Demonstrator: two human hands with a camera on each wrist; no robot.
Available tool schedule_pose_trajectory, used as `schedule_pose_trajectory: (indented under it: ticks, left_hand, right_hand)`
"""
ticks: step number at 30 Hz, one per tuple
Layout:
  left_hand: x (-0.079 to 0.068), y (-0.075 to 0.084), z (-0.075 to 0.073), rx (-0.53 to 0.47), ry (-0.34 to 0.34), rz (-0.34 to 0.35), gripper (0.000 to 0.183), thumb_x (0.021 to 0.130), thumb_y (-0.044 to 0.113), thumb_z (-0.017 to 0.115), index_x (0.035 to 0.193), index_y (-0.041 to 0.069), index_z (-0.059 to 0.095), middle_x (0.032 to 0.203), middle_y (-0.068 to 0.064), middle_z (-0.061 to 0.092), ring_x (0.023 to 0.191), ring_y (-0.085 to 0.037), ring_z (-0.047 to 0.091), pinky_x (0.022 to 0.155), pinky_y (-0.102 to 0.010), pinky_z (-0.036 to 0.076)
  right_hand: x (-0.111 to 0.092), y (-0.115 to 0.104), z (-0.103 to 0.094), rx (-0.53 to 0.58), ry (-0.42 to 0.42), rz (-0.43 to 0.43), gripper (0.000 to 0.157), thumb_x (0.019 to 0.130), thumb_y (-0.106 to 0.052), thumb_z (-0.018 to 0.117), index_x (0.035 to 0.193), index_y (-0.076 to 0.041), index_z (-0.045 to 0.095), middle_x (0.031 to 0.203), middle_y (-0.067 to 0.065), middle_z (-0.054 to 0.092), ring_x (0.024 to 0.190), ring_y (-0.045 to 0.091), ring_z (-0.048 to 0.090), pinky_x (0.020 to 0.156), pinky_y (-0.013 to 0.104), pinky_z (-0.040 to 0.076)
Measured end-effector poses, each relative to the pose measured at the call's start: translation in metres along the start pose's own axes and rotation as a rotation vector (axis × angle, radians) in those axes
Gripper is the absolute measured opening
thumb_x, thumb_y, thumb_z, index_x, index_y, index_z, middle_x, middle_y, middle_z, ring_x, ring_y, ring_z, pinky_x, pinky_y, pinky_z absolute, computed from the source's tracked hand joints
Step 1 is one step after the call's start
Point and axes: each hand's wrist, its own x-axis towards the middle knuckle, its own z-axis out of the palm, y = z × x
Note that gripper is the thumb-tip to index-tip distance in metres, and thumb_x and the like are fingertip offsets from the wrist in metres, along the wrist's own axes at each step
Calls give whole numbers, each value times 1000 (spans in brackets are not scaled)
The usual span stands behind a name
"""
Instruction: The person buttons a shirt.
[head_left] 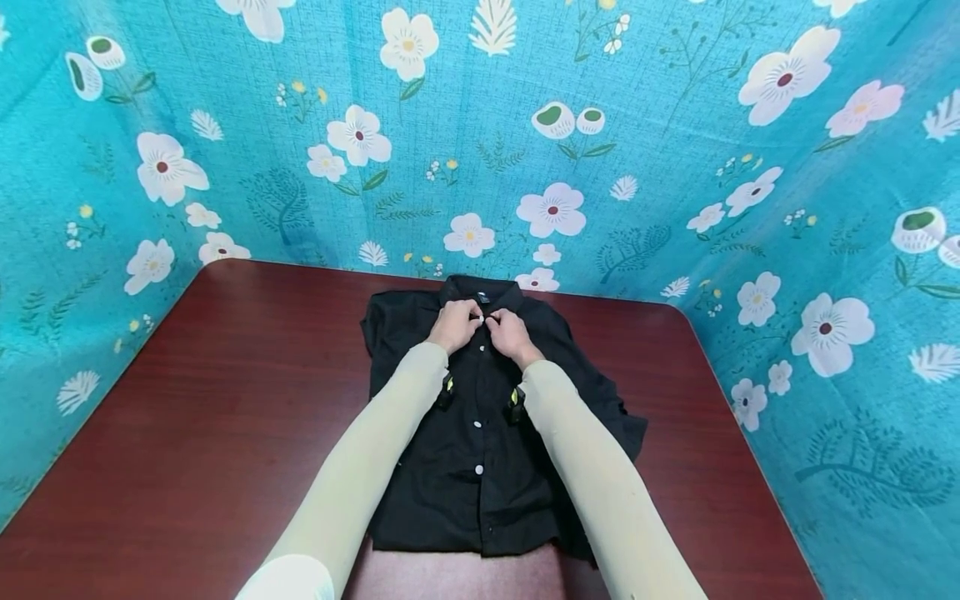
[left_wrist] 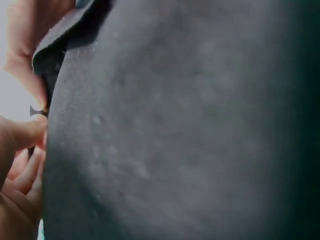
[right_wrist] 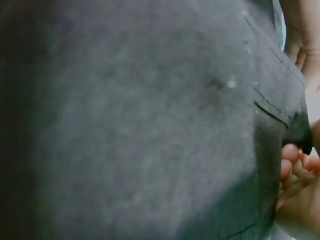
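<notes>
A black short-sleeved shirt [head_left: 450, 467] lies front up, its collar [head_left: 459, 287] toward the far edge and white buttons [head_left: 478, 470] down the middle. Just below the collar, my left hand [head_left: 453, 327] pinches one edge of the shirt front. My right hand [head_left: 512, 335] grips the facing edge, fingertips close to the left hand's. A small white button [head_left: 482, 319] shows between them. In the left wrist view, thumb and fingers of the left hand [left_wrist: 22, 170] meet at the cloth edge. In the right wrist view, the right hand's curled fingers [right_wrist: 291, 152] hold a raised cloth flap.
The shirt rests on a dark red-brown wooden table [head_left: 247, 400] with rounded far corners. A turquoise flowered curtain [head_left: 450, 150] hangs along the back and both sides. Both forearms, in pale sleeves [head_left: 367, 450], reach across the shirt. Black cloth fills most of both wrist views.
</notes>
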Motion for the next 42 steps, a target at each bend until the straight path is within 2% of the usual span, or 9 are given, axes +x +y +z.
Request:
schedule_pose_trajectory:
  ticks: [5, 13, 17, 22, 25, 30, 33, 37, 42]
  left_hand:
    - [3, 6, -2, 46, 2, -8, 4, 90, 19, 65, 90, 15, 65, 93, -2, 64, 88, -21, 62, 79, -34, 48]
    - [0, 10, -1, 66, -6, 16, 4, 89, 17, 67, 91, 16, 64, 93, -1, 64, 84, -21, 61, 75, -34, 48]
    - [-1, 11, 0, 162, 0, 64, 5, 89, 15, 65, 87, 16, 61, 90, 0, 64, 79, -22, 60, 69, -35, 47]
    - [0, 17, -1, 296, -6, 129, 11, 89, 10, 62, 81, 15, 59, 84, -2, 64, 76, -24, 61, 66, -36, 49]
    - [1, 19, -1, 343, -12, 151, 16, 89, 6, 59, 76, 15, 58, 79, -3, 62, 74, -24, 61, 64, -37, 49]
    - [2, 16, 0, 326, 18, 165, 9, 89, 6, 60, 88, 15, 58, 81, -3, 62, 73, -25, 60, 62, -37, 48]
    - [1, 15, 0, 330, 1, 158, 10, 89, 7, 60, 95, 15, 61, 87, -5, 65, 77, -27, 61, 65, -38, 49]
    - [1, 15, 0, 350, -48, 143, 10, 90, 8, 60, 86, 17, 63, 89, -5, 65, 80, -25, 62, 68, -37, 50]
    - [4, 15, -1, 353, -65, 137, 7, 92, 11, 59, 89, 16, 63, 88, -4, 64, 80, -24, 61, 67, -36, 49]
  right_hand:
    - [1, 1, 0, 61, -1, 0, 26, 99, -16, 47, 113, 1, 61, 115, 15, 61, 106, 28, 55, 91, 37, 42]
    - [1, 3, -2, 84, 22, 4, 20, 96, -16, 52, 100, -1, 66, 98, 11, 64, 90, 26, 56, 79, 33, 43]
    - [0, 2, -3, 49, 69, -36, 17, 94, -13, 56, 93, -2, 69, 99, 10, 65, 95, 25, 56, 85, 34, 42]
    - [-1, 1, -4, 41, 103, -53, 18, 93, -13, 57, 95, -2, 71, 106, 12, 61, 105, 25, 53, 94, 35, 38]
    - [-2, 0, -4, 63, 100, -42, 19, 94, -15, 57, 96, -2, 71, 105, 11, 63, 101, 25, 56, 90, 35, 40]
    - [-1, 2, -4, 127, 59, -21, 18, 94, -14, 55, 99, -2, 68, 104, 11, 66, 94, 25, 57, 83, 34, 43]
    - [-2, 2, -3, 150, 46, -11, 17, 95, -12, 55, 101, -2, 67, 105, 12, 66, 95, 25, 57, 84, 33, 43]
    - [-3, 2, 0, 172, 39, 29, 19, 96, -15, 53, 100, -2, 67, 102, 11, 65, 90, 25, 57, 78, 32, 43]
    - [-2, -1, 0, 164, 64, 46, 22, 96, -18, 53, 99, -3, 69, 94, 9, 65, 83, 23, 57, 70, 28, 42]
